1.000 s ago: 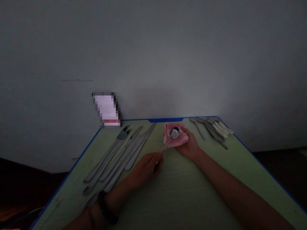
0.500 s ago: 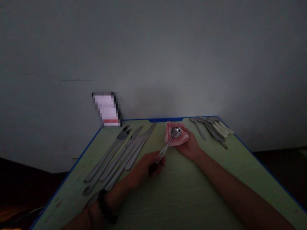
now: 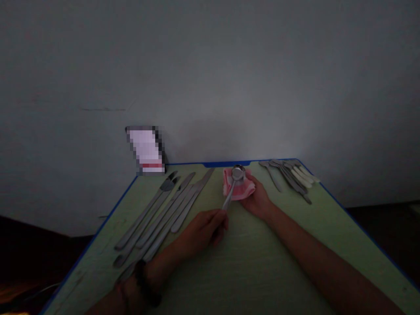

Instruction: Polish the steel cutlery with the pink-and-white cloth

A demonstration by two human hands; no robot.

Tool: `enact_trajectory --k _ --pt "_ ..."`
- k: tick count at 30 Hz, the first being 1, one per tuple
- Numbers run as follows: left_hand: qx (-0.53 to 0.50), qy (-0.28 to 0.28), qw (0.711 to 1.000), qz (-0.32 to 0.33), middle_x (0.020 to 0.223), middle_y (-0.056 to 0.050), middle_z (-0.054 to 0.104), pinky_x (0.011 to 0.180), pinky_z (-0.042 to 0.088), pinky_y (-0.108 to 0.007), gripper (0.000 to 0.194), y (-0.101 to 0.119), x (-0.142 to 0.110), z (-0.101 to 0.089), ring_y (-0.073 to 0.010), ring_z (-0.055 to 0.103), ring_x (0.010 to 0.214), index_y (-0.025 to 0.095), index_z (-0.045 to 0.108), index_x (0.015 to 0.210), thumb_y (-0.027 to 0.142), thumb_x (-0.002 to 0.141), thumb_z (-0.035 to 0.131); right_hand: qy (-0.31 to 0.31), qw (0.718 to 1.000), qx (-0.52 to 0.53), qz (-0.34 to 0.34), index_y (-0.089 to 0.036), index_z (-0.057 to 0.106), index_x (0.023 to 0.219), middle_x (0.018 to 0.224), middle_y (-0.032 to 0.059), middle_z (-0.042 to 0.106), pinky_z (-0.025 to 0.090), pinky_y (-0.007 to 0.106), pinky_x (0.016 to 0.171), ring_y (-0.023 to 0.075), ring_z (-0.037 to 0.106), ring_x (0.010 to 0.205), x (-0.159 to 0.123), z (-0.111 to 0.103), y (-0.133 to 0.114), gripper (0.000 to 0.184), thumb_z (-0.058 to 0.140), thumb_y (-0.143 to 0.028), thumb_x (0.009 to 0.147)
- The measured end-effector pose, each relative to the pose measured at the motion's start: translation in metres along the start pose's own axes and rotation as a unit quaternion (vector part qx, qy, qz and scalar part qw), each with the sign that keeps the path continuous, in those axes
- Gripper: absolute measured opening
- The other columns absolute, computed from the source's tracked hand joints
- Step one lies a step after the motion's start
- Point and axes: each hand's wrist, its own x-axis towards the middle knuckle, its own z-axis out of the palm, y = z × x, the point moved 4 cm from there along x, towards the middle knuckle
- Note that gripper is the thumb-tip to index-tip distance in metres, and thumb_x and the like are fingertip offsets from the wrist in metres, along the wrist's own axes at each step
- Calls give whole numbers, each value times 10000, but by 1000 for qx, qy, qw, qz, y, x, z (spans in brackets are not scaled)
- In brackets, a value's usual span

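Note:
My left hand [image 3: 210, 225] is closed around the handle of a metal spoon [image 3: 238, 173], whose bowl points away from me. Beneath the bowl lies a folded pink cloth [image 3: 244, 190], held up by my right hand [image 3: 259, 199]. The right fingers are mostly hidden behind the cloth. To the left of my left hand, several long metal table knives [image 3: 183, 205] lie side by side on the green table [image 3: 249, 267]. A dark beaded bracelet sits on my left wrist.
Several metal forks or spoons [image 3: 288, 177] and some white-handled pieces [image 3: 302, 177] lie at the far right corner. A blurred phone [image 3: 146, 148] leans against the grey wall [image 3: 210, 78] at the far left. Blue edging [image 3: 226, 164] runs round the table.
The spoon has turned in my left hand, and its bowl has moved slightly up and left over the cloth. The cloth has shifted a little left with my right hand.

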Motion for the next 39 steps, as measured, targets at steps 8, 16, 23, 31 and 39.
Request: enact_trajectory --k 8,16,23,31,39 --pt "45 3 999 0 490 53 456 497 341 -220 443 6 -2 0 -97 419 466 168 516 659 474 912 319 -23 1000 -12 17 -151 623 938 807 21 716 508 305 812 155 661 747 1 -1 2 223 448 -258 852" --pt "62 -6 998 -3 499 49 466 511 355 -220 447 7 -2 0 -101 434 476 168 523 656 476 907 320 -12 1000 2 17 -144 623 953 802 27 713 509 298 808 153 661 740 0 0 2 241 424 -240 859" --pt "71 -11 997 16 513 47 476 521 357 -219 450 7 -2 0 -100 444 486 166 524 655 474 911 318 -16 1000 -10 6 -156 627 924 799 14 717 513 295 794 146 657 714 -1 1 2 232 423 -250 863" --pt "81 -14 997 10 506 44 477 527 357 -221 454 10 -3 1 -102 442 489 169 519 647 463 918 304 -17 1000 -13 5 -148 631 920 800 25 713 501 297 820 151 656 725 0 0 2 220 447 -249 852" --pt "77 -14 997 6 514 46 478 523 356 -217 437 7 -3 1 -99 443 488 165 530 659 457 916 329 -24 1000 -13 2 -151 624 950 812 25 713 506 313 815 162 659 749 0 1 3 250 415 -260 865"
